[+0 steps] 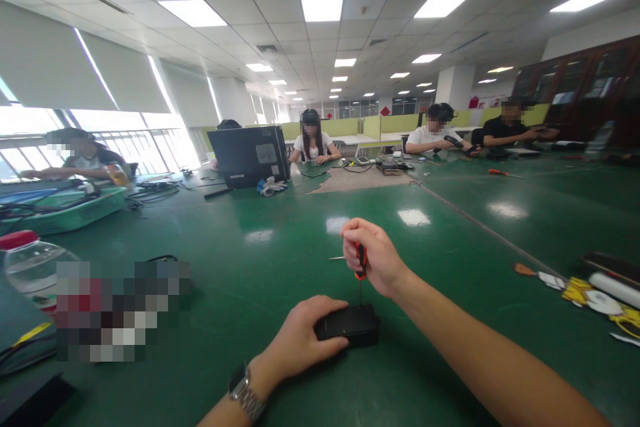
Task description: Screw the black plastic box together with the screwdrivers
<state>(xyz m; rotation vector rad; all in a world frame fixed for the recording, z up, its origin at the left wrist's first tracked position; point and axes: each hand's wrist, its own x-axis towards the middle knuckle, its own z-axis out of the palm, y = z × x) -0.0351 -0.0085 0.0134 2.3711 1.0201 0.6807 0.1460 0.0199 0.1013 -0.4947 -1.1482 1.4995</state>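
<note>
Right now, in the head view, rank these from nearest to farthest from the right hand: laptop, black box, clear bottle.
1. black box, just below the right hand, under the screwdriver.
2. clear bottle, far left edge.
3. laptop, across the table, behind-left.

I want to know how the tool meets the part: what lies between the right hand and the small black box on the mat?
In the head view, only the screwdriver: the right hand grips its red handle, and the thin shaft runs straight down to the black box, which the left hand steadies.

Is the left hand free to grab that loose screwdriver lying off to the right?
Probably not: the left hand rests on the black box, and the right forearm lies across the way to the screwdriver.
</note>
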